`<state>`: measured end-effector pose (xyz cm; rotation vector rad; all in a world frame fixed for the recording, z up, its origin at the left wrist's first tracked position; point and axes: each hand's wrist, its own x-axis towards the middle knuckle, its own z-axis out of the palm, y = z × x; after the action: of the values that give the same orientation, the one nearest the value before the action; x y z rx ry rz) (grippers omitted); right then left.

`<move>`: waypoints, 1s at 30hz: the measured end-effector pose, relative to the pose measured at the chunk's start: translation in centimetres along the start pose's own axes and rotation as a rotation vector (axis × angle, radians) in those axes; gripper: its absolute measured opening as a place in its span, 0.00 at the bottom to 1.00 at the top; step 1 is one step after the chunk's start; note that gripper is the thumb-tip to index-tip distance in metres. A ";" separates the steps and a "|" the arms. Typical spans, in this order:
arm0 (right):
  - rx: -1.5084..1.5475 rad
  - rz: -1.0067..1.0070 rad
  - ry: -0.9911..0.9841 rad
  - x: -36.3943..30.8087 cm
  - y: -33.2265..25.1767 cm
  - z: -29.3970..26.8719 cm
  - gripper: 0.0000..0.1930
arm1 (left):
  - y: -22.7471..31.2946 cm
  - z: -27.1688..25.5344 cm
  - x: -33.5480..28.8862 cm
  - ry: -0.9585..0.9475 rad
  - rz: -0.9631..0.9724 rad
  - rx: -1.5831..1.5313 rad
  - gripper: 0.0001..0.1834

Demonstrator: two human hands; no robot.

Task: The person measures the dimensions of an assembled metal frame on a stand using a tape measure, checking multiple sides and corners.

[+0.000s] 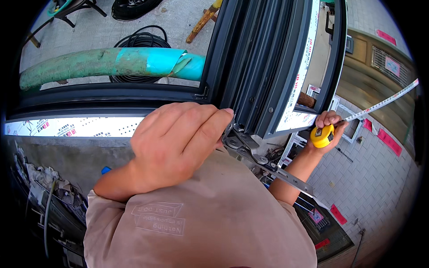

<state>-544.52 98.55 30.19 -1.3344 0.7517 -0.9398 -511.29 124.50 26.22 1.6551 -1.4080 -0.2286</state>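
My right hand (330, 124) is wrapped round a yellow tape measure (322, 136), low by the outer edge of the opened window sash (282, 67). The white blade (384, 105) of the tape runs out up and to the right. My left hand (181, 138) is closed, fingers together, over the lower corner of the dark window frame (111, 94). Its fingertips sit beside a metal friction hinge (245, 145); what they pinch is hidden. A steel hinge arm (290, 178) slants down to the right from that corner, in front of my beige shirt.
Beyond the frame lie a thick green pipe (85, 67), a coil of black hose (142, 41) and a yellow rusty bar (203, 21). Debris (53, 183) is piled at lower left. Tiled paving (357, 169) spreads far below on the right, with red strips (389, 142).
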 end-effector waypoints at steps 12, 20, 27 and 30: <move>0.049 0.022 0.075 -0.2 0.0 0.5 0.29 | -0.4 0.1 -0.1 0.007 0.041 -0.010 0.31; 0.027 0.034 0.079 -0.2 -0.2 0.4 0.28 | -0.2 0.2 -0.1 0.013 0.050 0.012 0.32; 0.029 0.033 0.107 -0.2 -0.2 0.8 0.26 | 0.1 -0.3 0.0 -0.017 0.030 -0.002 0.34; 0.025 0.037 0.101 -0.2 -0.3 0.9 0.26 | 0.2 -0.3 0.0 -0.022 0.027 0.002 0.35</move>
<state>-543.91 99.16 30.55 -1.2542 0.8364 -0.9895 -511.22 124.68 26.59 1.6387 -1.4463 -0.2312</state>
